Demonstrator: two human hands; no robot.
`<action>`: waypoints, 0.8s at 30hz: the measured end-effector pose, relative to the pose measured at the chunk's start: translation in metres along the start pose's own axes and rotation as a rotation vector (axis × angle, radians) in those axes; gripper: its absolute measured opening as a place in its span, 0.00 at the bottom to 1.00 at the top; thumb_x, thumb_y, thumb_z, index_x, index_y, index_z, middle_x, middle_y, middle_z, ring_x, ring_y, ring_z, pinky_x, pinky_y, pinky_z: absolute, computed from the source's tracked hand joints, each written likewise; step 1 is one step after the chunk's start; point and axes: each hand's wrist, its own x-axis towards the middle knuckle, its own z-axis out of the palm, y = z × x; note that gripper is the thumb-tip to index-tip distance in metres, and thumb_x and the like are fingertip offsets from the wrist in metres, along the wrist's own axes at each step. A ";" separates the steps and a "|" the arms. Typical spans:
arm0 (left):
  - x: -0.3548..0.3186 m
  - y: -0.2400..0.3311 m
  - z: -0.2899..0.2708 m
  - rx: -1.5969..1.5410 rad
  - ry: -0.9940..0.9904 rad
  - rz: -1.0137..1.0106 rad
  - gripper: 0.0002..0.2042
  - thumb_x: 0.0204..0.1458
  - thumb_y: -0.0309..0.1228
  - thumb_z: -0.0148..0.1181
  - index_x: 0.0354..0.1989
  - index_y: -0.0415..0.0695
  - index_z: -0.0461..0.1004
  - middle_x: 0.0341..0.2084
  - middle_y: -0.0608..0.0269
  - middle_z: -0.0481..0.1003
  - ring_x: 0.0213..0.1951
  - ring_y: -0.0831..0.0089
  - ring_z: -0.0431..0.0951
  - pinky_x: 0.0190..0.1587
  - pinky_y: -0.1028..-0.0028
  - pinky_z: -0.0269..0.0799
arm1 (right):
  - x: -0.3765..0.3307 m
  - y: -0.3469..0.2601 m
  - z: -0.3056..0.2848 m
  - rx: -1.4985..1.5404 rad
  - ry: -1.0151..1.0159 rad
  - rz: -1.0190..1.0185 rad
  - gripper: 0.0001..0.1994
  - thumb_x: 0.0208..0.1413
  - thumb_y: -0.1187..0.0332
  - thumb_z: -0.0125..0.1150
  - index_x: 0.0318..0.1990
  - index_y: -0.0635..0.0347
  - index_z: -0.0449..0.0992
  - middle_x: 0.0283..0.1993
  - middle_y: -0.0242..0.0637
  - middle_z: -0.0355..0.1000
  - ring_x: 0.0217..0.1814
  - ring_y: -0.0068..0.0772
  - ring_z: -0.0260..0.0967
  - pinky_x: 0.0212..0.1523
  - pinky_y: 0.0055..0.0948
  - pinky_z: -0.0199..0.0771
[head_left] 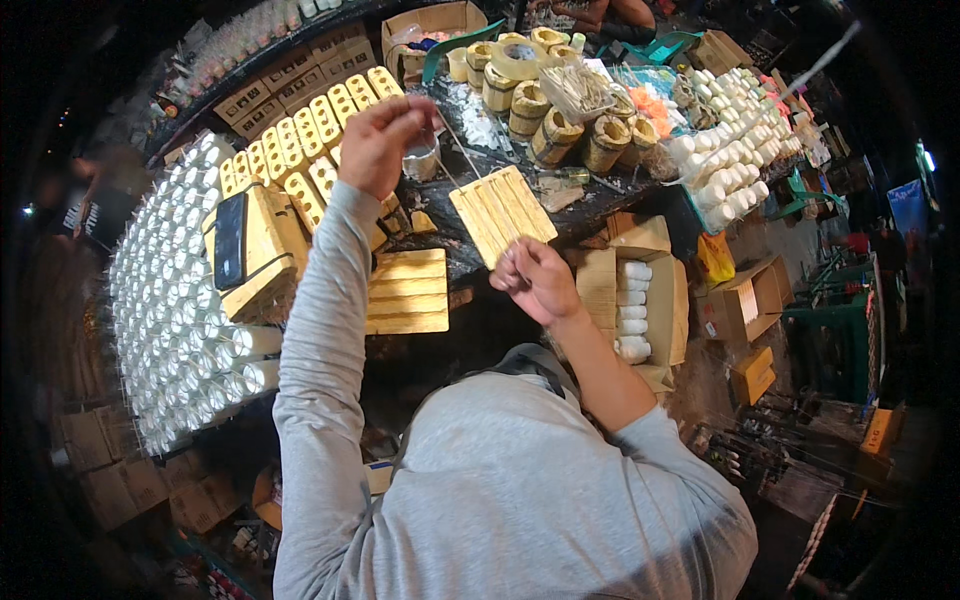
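My right hand (540, 282) is closed at the near corner of a square yellow board (502, 212) with long grooves, which sits tilted at the table's front edge. Above and left of it, my left hand (380, 145) is raised with its fingers pinched together. A thin pale string (455, 138) runs from those fingertips down toward the board's far edge. Another grooved yellow board (408, 292) lies under my left forearm. Just beyond my left hand stands a clear cup (422, 160).
Rows of yellow moulds with round holes (300, 135) lie at the left, near a phone (230, 240) strapped to a yellow block. White candles crowd the far left (180, 300) and right (730, 150). Wooden pots (555, 137) stand behind; an open carton (670, 310) holds white rolls.
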 end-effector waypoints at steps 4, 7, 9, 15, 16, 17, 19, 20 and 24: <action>-0.026 -0.097 -0.014 0.534 -0.037 -0.151 0.06 0.54 0.21 0.64 0.37 0.36 0.85 0.32 0.57 0.85 0.36 0.67 0.84 0.45 0.66 0.81 | -0.052 0.024 -0.060 -0.030 0.279 0.061 0.09 0.72 0.68 0.59 0.37 0.57 0.71 0.32 0.31 0.65 0.33 0.26 0.61 0.40 0.31 0.65; -0.038 -0.172 -0.016 1.311 -0.276 -0.088 0.08 0.47 0.25 0.63 0.32 0.42 0.87 0.31 0.48 0.83 0.38 0.48 0.84 0.45 0.57 0.80 | -0.074 0.046 -0.106 -0.040 0.457 0.098 0.07 0.71 0.70 0.60 0.38 0.58 0.72 0.32 0.31 0.67 0.32 0.25 0.62 0.38 0.30 0.66; -0.050 -0.216 -0.015 1.437 -0.309 -0.127 0.10 0.48 0.24 0.60 0.34 0.42 0.87 0.33 0.47 0.82 0.39 0.46 0.83 0.46 0.54 0.79 | -0.080 0.061 -0.131 -0.046 0.563 0.144 0.07 0.71 0.68 0.61 0.38 0.56 0.73 0.32 0.31 0.69 0.32 0.25 0.63 0.39 0.31 0.68; -0.042 -0.296 -0.026 1.389 -0.280 -0.155 0.13 0.50 0.23 0.57 0.39 0.46 0.86 0.36 0.44 0.81 0.40 0.44 0.83 0.48 0.53 0.80 | -0.063 0.094 -0.176 -0.278 0.751 0.336 0.04 0.69 0.70 0.64 0.44 0.59 0.80 0.35 0.28 0.73 0.33 0.21 0.66 0.37 0.25 0.69; -0.037 -0.303 -0.029 1.433 -0.272 -0.155 0.13 0.51 0.23 0.57 0.40 0.48 0.87 0.36 0.45 0.81 0.40 0.44 0.83 0.47 0.53 0.81 | -0.056 0.097 -0.180 -0.391 0.760 0.374 0.04 0.68 0.70 0.64 0.44 0.60 0.81 0.35 0.27 0.74 0.33 0.20 0.66 0.37 0.24 0.69; -0.031 -0.307 -0.033 1.392 -0.248 -0.158 0.14 0.52 0.24 0.57 0.42 0.48 0.87 0.36 0.45 0.81 0.40 0.45 0.83 0.45 0.53 0.81 | -0.049 0.099 -0.184 -0.505 0.763 0.412 0.05 0.68 0.70 0.65 0.44 0.60 0.82 0.34 0.26 0.74 0.33 0.19 0.65 0.36 0.23 0.68; -0.015 -0.315 -0.039 1.430 -0.266 -0.189 0.12 0.54 0.25 0.58 0.43 0.48 0.87 0.36 0.47 0.81 0.40 0.46 0.83 0.46 0.54 0.81 | -0.035 0.098 -0.190 -0.720 0.799 0.383 0.07 0.66 0.70 0.67 0.43 0.65 0.84 0.33 0.24 0.75 0.34 0.17 0.66 0.37 0.22 0.68; -0.008 -0.316 -0.043 1.430 -0.247 -0.165 0.12 0.55 0.26 0.59 0.43 0.47 0.86 0.37 0.47 0.81 0.41 0.46 0.83 0.47 0.54 0.80 | -0.028 0.095 -0.193 -0.795 0.797 0.368 0.07 0.66 0.70 0.67 0.43 0.65 0.84 0.33 0.24 0.75 0.34 0.17 0.66 0.38 0.22 0.68; 0.019 -0.318 -0.053 1.353 -0.245 -0.214 0.11 0.59 0.27 0.59 0.45 0.46 0.86 0.42 0.47 0.82 0.45 0.46 0.83 0.50 0.55 0.79 | -0.004 0.078 -0.199 -0.965 0.809 0.370 0.11 0.63 0.66 0.70 0.45 0.67 0.86 0.35 0.29 0.80 0.37 0.17 0.70 0.41 0.24 0.71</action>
